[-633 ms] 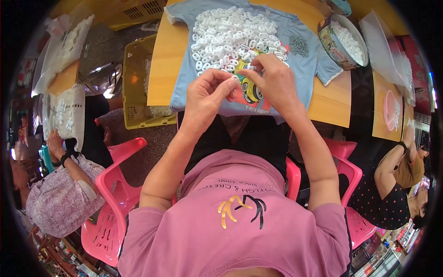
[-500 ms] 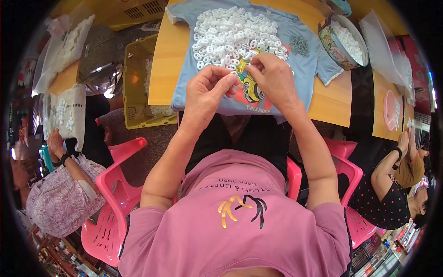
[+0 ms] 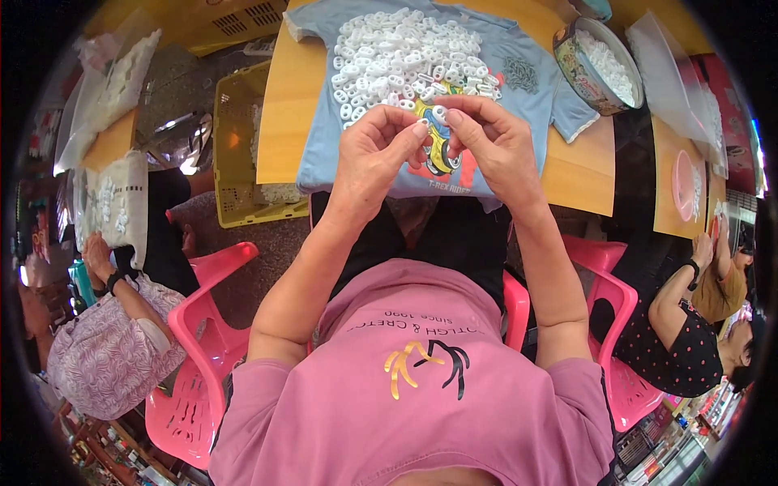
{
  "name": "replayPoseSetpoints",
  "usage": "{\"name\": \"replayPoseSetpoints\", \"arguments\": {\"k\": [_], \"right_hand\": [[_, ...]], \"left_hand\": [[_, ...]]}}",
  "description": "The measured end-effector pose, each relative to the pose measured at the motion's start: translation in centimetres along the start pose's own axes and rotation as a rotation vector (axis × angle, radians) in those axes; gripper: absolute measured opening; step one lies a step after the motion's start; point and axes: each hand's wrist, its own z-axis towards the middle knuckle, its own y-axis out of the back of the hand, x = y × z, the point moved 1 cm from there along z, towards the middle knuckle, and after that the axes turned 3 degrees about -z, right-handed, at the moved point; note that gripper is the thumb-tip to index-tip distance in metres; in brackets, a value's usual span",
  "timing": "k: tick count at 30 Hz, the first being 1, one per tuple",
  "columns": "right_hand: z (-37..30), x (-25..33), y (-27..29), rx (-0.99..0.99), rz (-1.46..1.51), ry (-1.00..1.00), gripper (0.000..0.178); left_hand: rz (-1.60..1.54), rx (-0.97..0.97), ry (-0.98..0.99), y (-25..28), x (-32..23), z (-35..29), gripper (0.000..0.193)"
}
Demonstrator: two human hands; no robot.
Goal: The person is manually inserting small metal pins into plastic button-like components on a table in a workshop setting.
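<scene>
A head-worn fisheye looks steeply down toward the table (image 3: 279, 121).

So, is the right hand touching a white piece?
Touching. The head view shows the right hand pinching a white piece between thumb and forefinger, no gap visible at the thumb tip.

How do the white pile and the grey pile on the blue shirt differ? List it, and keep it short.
Size: the white pile spreads wide over the shirt; the grey pile is a small patch.
Pieces: the white pile's are rounded with visible holes; the grey pile's look thinner, their exact shape too small to tell.
Shared: both lie loose on the blue shirt.
</scene>
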Motion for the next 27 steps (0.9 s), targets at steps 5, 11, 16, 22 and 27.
{"name": "replayPoseSetpoints", "arguments": {"k": [5,11,16,22,27], "right_hand": [[-0.4,-0.1,0.2,-0.013,-0.022,0.027,0.024],[-0.8,0.0,0.1,-0.037,-0.033,0.032,0.024],[-0.8,-0.2,0.2,-0.017,0.089,-0.023,0.024],[-1.0,-0.3,-0.1,-0.021,0.308,-0.13,0.026],[-1.0,0.1,0.2,-0.013,0.288,-0.119,0.027]], "left_hand": [[-0.009,-0.007,-0.011,-0.2,0.1,-0.1,0.015],[-0.014,-0.002,-0.015,-0.5,0.0,-0.2,0.014],[-0.038,0.003,-0.018,-0.6,-0.3,-0.4,0.014],[-0.032,0.021,-0.023,-0.7,-0.3,-0.5,0.014],[-0.022,0.006,-0.026,-0.8,-0.3,-0.5,0.014]]}}
